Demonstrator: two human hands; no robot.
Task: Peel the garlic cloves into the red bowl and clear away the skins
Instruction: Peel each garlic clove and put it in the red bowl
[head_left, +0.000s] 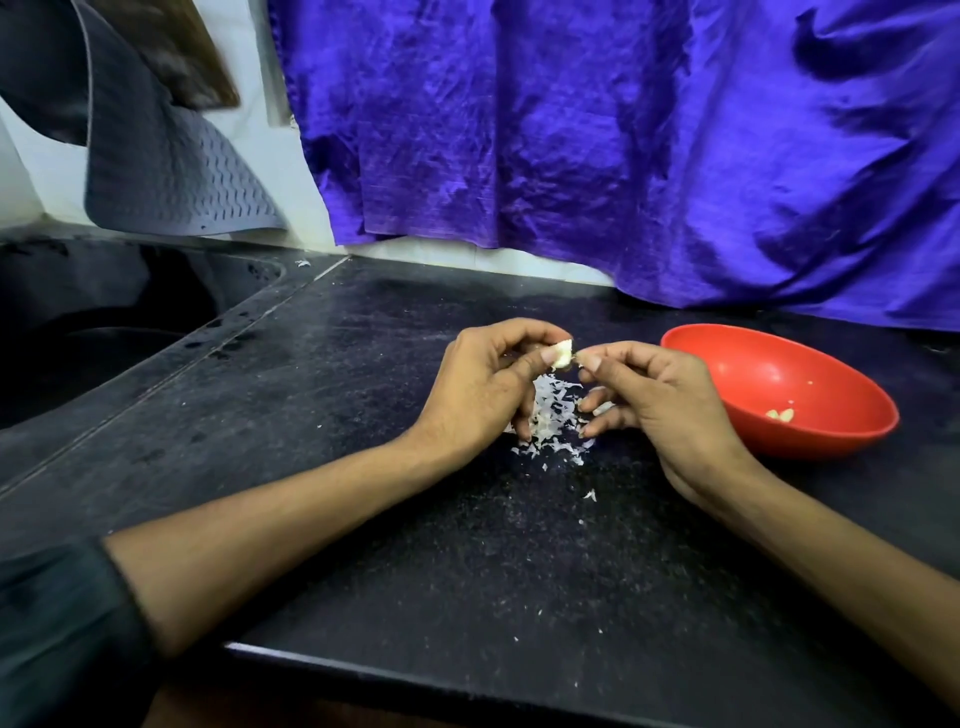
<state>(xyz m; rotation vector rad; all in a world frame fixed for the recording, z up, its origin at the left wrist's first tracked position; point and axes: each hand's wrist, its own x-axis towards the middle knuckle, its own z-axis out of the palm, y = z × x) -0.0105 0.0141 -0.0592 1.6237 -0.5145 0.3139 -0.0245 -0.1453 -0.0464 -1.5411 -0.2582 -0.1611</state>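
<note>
My left hand (483, 384) pinches a pale garlic clove (562, 353) between thumb and fingers above the black counter. My right hand (649, 400) meets it from the right, its thumb and forefinger pinching at the clove's skin. Below both hands lies a heap of white garlic skins (553, 415), partly hidden by the fingers. The red bowl (831, 374) stands just right of my right hand, with a few peeled cloves (781, 414) on its bottom.
A dark sink (93, 332) lies at the left. A purple cloth (623, 145) hangs along the back wall behind the bowl, and a grey ridged mat (171, 166) leans at the back left. Stray skin flakes (589, 494) dot the counter (363, 415) toward its front edge.
</note>
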